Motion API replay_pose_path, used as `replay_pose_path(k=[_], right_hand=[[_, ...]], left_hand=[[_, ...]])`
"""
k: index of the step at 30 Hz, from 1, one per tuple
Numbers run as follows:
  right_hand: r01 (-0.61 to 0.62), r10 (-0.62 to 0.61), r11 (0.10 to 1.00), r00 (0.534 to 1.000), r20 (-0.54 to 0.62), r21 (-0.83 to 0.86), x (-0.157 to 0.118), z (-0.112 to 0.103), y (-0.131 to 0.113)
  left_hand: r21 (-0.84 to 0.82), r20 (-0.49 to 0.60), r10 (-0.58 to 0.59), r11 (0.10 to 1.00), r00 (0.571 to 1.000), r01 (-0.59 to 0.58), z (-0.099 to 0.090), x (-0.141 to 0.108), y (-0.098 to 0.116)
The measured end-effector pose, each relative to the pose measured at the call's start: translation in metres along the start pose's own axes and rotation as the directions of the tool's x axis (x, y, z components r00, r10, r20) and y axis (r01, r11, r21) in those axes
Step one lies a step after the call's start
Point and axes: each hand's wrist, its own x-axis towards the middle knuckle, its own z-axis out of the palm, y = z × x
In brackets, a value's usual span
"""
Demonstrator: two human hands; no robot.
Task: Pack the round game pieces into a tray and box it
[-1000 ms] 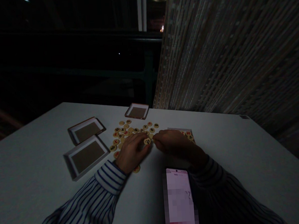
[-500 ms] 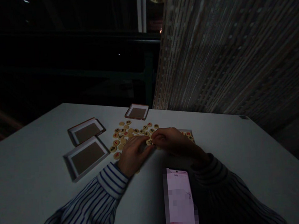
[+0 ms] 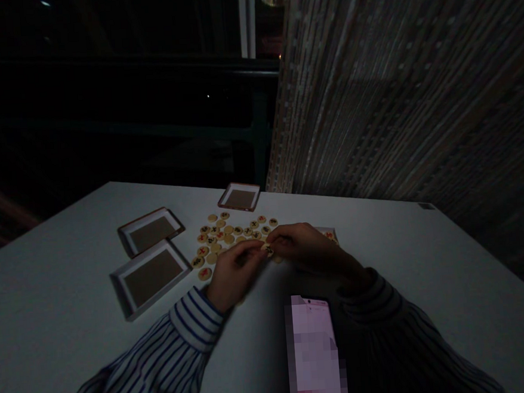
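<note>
Between the fingertips of both hands is a round wooden Chinese chess piece (image 3: pixel 269 250) with a dark character on its face. My left hand (image 3: pixel 234 271) pinches it from the left, thumb and fingers together. From the right, my right hand (image 3: pixel 305 245) closes its curled fingers on the same piece. Beyond my hands lie several loose Chinese chess pieces (image 3: pixel 228 230) with red or black characters, some showing plain faces. Partly hidden behind my right hand, a box (image 3: pixel 325 229) holds more pieces.
On the white table (image 3: pixel 70 276), a shallow tray (image 3: pixel 120 296) touches another tray (image 3: pixel 174 217) on the left. A third tray (image 3: pixel 240 207) lies near the far edge. A lit phone (image 3: pixel 315 348) is in front of me. A string curtain (image 3: pixel 349 106) hangs at the right.
The piece at my fingertips has turned and shifted slightly right, and its character looks different. My left fingers have drawn in closer around it. My right hand has barely moved.
</note>
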Motion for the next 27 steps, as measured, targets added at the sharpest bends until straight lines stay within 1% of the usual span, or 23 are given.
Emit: replay_pose_path(k=[4,8,11,18,23,27], right_hand=[[0.008,-0.009,1.000,1.000,0.012,0.007,-0.0006,-0.0008,-0.0001],[0.022,-0.022,1.000,1.000,0.000,0.018,-0.0004,0.0000,0.0004],[0.014,-0.014,1.000,1.000,-0.008,0.022,-0.0001,0.0006,0.0014],[-0.030,0.030,0.996,1.000,-0.004,0.086,0.0003,0.0010,0.0025],[-0.020,0.022,0.997,0.999,-0.031,0.078,0.0003,0.0011,0.0029],[-0.017,0.019,0.998,0.999,-0.027,0.063,0.0000,0.0004,0.0024]], left_hand=[[-0.141,-0.012,-0.116,0.983,0.993,0.113,0.0017,0.0010,0.0050],[-0.270,0.012,-0.200,0.943,0.980,0.196,0.0024,0.0005,0.0073],[-0.319,0.024,-0.246,0.917,0.969,0.240,0.0029,0.0000,0.0067],[-0.388,0.037,-0.261,0.886,0.965,0.254,0.0045,-0.0004,0.0010],[-0.472,0.089,-0.289,0.830,0.953,0.296,0.0064,-0.0023,0.0047],[-0.484,0.097,-0.307,0.817,0.947,0.315,0.0065,-0.0020,0.0082]])
